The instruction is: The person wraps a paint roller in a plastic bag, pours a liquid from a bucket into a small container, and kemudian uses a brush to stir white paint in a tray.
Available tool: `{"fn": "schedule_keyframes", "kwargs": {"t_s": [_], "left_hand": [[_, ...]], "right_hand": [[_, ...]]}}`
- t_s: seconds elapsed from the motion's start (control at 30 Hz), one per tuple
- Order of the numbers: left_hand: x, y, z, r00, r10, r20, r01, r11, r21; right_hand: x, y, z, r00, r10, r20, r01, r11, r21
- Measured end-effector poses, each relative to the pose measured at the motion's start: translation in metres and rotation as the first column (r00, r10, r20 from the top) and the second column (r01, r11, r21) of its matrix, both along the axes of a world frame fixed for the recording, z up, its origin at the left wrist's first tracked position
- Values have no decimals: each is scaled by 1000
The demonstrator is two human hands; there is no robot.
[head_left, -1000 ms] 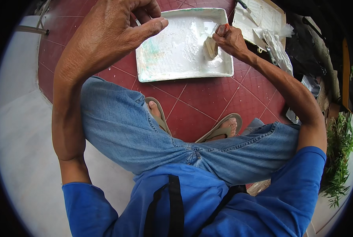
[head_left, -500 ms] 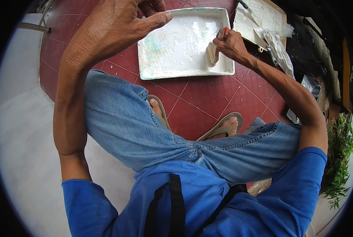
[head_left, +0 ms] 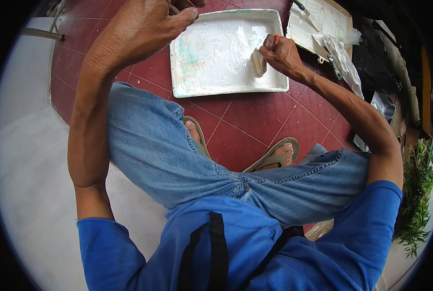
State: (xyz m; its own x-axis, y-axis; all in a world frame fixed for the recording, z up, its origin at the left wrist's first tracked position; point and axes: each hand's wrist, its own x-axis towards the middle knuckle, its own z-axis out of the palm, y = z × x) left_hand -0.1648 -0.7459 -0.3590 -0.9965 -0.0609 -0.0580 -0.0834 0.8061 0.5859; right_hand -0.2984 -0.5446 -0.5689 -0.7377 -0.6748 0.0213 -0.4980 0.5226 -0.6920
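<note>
My right hand point(head_left: 283, 57) grips a paintbrush by its handle, whose reddish end pokes up past my fist. The wide, white-coated head of the paintbrush point(head_left: 258, 63) is angled down over the right part of a shallow tray point(head_left: 226, 92). Wet white paint point(head_left: 221, 53) covers the tray's inside, with greenish stains at the left. My left hand point(head_left: 153, 22) is raised close to the view, over the tray's left upper corner. Its thumb stands apart from the loosely bent fingers, with nothing visible between them; the upper edge cuts off part of the hand.
Red floor tiles point(head_left: 236, 126) lie under the tray, and my sandalled feet point(head_left: 277, 155) rest before it. A paint-smeared board point(head_left: 318, 24) with a putty knife point(head_left: 306, 13) on it is at upper right, beside crumpled plastic point(head_left: 342, 63). A leafy plant point(head_left: 415, 194) grows at right.
My right hand and the paintbrush have shifted slightly left and up within the tray. My left hand has drawn a little left and up, its thumb further from the tray.
</note>
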Motion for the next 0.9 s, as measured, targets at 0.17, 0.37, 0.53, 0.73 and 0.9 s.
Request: {"fn": "schedule_keyframes", "kwargs": {"t_s": [0.17, 0.37, 0.53, 0.73, 0.9], "left_hand": [[-4, -6, -5, 999, -41, -19, 42, 999, 17], [-5, -14, -11, 999, -13, 30, 12, 1000, 21], [-6, -13, -10, 999, 30, 31, -30, 999, 25], [-6, -17, -12, 1000, -7, 27, 6, 1000, 12], [-3, -11, 0, 999, -1, 41, 4, 999, -51]], "right_hand": [[-3, 0, -6, 966, 122, -228, -118, 993, 29], [4, -3, 0, 964, 263, -45, -262, 965, 30], [12, -11, 3, 881, 434, -189, -453, 888, -76], [7, -20, -2, 928, 371, -20, -372, 926, -66], [-9, -29, 4, 911, 338, -235, -364, 928, -79]]}}
